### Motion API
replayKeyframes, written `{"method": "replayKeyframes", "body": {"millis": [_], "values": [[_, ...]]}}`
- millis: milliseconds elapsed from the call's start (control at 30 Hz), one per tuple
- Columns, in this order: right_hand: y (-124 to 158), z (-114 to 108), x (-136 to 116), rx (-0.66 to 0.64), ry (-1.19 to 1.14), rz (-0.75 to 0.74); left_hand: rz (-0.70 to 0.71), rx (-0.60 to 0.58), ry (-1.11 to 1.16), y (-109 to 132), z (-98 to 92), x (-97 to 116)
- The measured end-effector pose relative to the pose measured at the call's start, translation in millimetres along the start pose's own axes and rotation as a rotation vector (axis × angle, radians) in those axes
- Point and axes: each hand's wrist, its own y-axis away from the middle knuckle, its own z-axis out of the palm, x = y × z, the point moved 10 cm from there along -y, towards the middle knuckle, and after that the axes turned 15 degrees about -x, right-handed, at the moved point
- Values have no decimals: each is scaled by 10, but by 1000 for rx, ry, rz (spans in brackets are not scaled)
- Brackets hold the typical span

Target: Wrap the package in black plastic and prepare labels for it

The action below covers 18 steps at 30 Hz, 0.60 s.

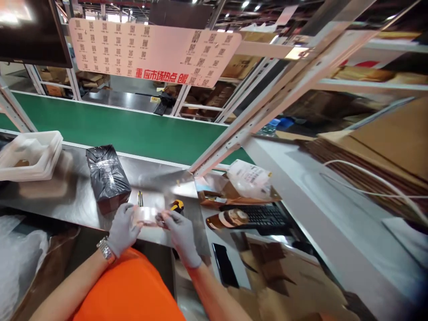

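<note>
Over the steel bench edge, my left hand [123, 232], in a grey glove, pinches the left end of a small clear, shiny packet [146, 215]. My right hand [182, 234], gloved too, has its fingers closed at the packet's right end, by a small dark part that is blurred. What the packet contains cannot be made out. Just beyond it lies a slim yellow-and-black cutter [140, 199]. A rounded yellow-and-black tool [177, 205] rests behind my right fingers. Left of these stands a box wrapped in black plastic [109, 176].
White trays [50, 154] sit at the left, with a green conveyor belt [140, 133] behind the bench. To the right are a jar of brown liquid [227, 219], a keyboard [269, 216], a phone [224, 265] and cardboard [290, 281]. A slanting metal post [234, 140] rises behind.
</note>
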Motion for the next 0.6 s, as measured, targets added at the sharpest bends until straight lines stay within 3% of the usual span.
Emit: {"method": "replayKeyframes", "body": {"millis": [133,200,267,467,533,600], "values": [[60,461,-402,-86,480,-322,153,-40,-312,-37,170,330],[69,617,-494,-84,632,-416,122,-71,-350,-90,219,306],[42,666,-467,-104,694,-411,54,-126,-384,-136,263,208],[101,636,115,-488,510,-234,-105,-380,-333,-108,549,-211],[48,390,423,-411,456,-113,-169,-353,-259,-74,549,-364],[-70,-23,793,-188,496,81,-219,-229,-106,-40,443,-485]]}}
